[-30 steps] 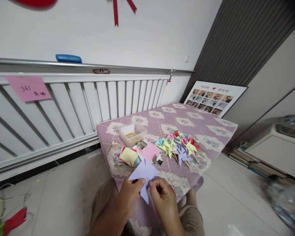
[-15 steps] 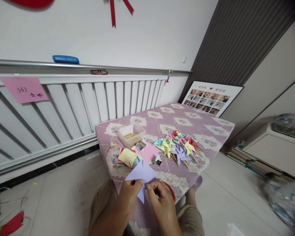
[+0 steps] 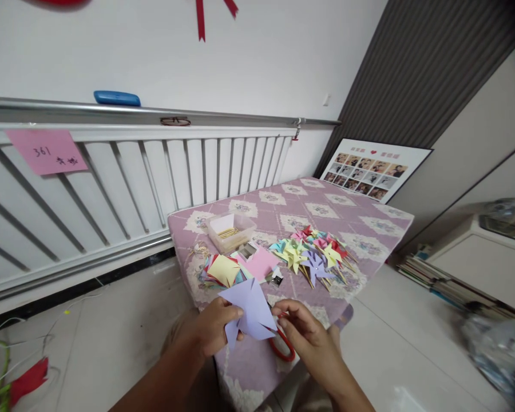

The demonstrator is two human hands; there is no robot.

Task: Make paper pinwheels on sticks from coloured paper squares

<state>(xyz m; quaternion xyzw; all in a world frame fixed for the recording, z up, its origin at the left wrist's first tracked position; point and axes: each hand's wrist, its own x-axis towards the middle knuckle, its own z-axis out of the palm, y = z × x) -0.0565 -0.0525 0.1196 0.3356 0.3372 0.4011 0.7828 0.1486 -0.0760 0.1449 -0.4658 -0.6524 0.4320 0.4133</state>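
Note:
My left hand (image 3: 218, 325) grips a square of light purple paper (image 3: 253, 312) by its left side, thumb on top. Slits run in from the corners of the sheet, and its flaps stand at different angles. Just off the paper's right edge is my right hand (image 3: 304, 329), its fingers bent and thumb and index finger slightly apart; I make out nothing between them. Under and beside that hand lie scissors with red handles (image 3: 285, 350) on the cloth-covered table (image 3: 249, 372), their blades mostly hidden. A stack of coloured paper (image 3: 223, 270) with a yellow sheet on top lies beyond my left hand.
Finished paper pinwheels on sticks (image 3: 315, 260) lie in a pile at right. A clear plastic box (image 3: 232, 232) holds thin sticks, with a pink sheet (image 3: 260, 263) in front of it. A white radiator (image 3: 189, 171) borders the table, and a photo board (image 3: 369, 170) stands at the far end.
My right hand has let go of the purple paper and moved slightly right. The left hand has shifted left and tilted the sheet. More of the red scissors handles shows.

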